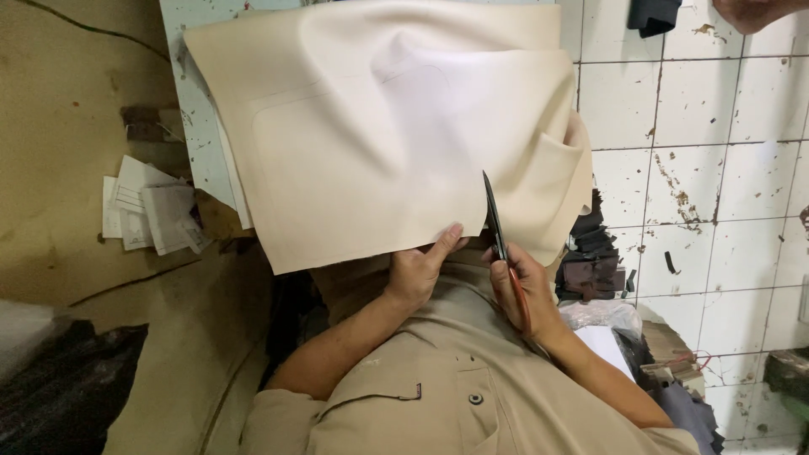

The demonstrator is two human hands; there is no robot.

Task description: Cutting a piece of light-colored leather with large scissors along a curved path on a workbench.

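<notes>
1. Drooping over the near edge of the table (pixel 195 109), a cream sheet (pixel 371 143) covers most of the top; its far edge is cut off by the frame, and faint ruled outlines on it are hard to follow.
2. The left hand (pixel 417 270) pinches the sheet's near edge, thumb on top, the fingers tucked under and hidden.
3. The right hand (pixel 524 286) is closed round the red handles of the scissors (pixel 495 221); the handles are mostly buried in the fist.
4. The dark blades stand upright against the sheet near its near right corner. Whether they are parted or together cannot be told, nor how far any cut runs.
5. The sheet's right side folds over itself, hiding the table edge there.
6. At the table's left edge lie crumpled paper slips (pixel 152 211) on a brown board (pixel 59 168).
7. To the right, on the tiled floor (pixel 716 168), sits a stack of dark scraps (pixel 590 257), partly behind the sheet.
8. Another person's hand (pixel 754 13) shows at the top right corner, mostly cut off.
</notes>
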